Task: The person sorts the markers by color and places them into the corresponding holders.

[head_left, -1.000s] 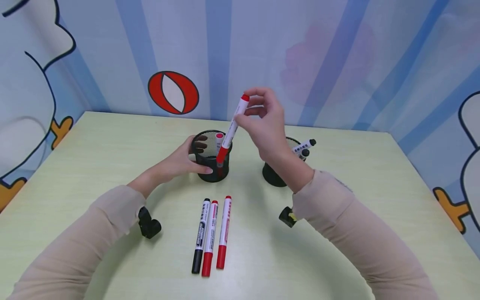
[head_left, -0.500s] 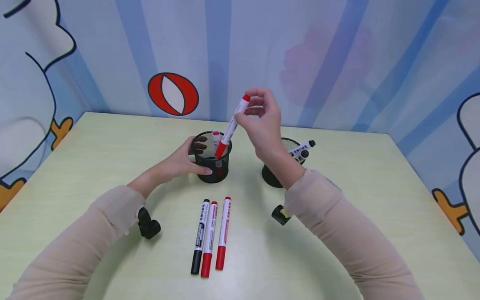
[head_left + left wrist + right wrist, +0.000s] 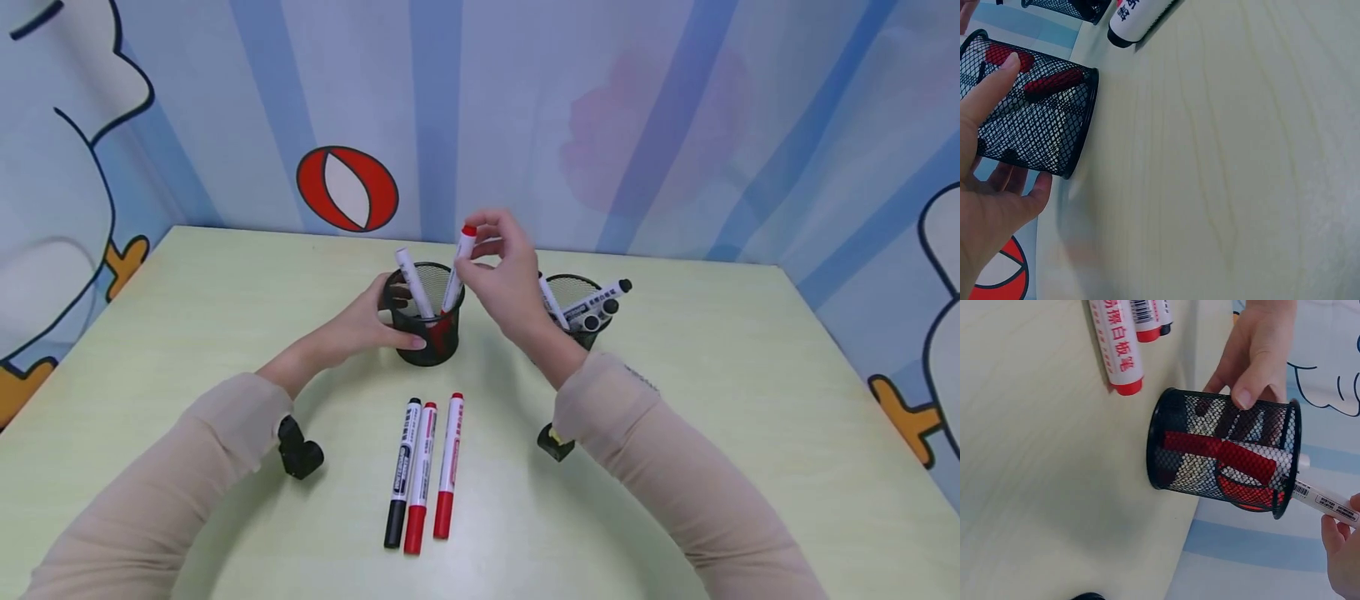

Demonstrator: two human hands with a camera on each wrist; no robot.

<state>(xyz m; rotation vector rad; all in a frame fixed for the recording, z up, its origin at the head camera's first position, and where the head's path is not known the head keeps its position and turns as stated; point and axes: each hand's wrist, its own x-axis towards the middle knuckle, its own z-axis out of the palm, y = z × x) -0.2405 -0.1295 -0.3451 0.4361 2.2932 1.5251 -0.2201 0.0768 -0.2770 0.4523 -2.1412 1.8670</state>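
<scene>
My left hand (image 3: 360, 323) holds a black mesh pen cup (image 3: 426, 353) from its left side, thumb across the front and fingers behind. Between thumb and fingertips my right hand (image 3: 510, 283) pinches a red-capped whiteboard marker (image 3: 457, 275), tilted, with its cap end inside that cup. A second marker (image 3: 414, 282) leans in the same cup toward the left. Through the mesh in the right wrist view, two red caps show, one of them on the held marker (image 3: 1325, 503). Where the left fingers wrap behind the cup, they are partly hidden.
Another mesh cup (image 3: 587, 340) stands to the right, partly behind the right hand, with several markers (image 3: 600, 300) in it. In front, on the table (image 3: 510, 517), lie a black marker (image 3: 402, 471) and two red markers (image 3: 422, 479). A patterned curtain (image 3: 510, 100) hangs behind.
The right hand has moved down and slightly left, lowering the red marker deeper into the left cup. The marker inside now leans left and stands higher. The left hand stays in place.
</scene>
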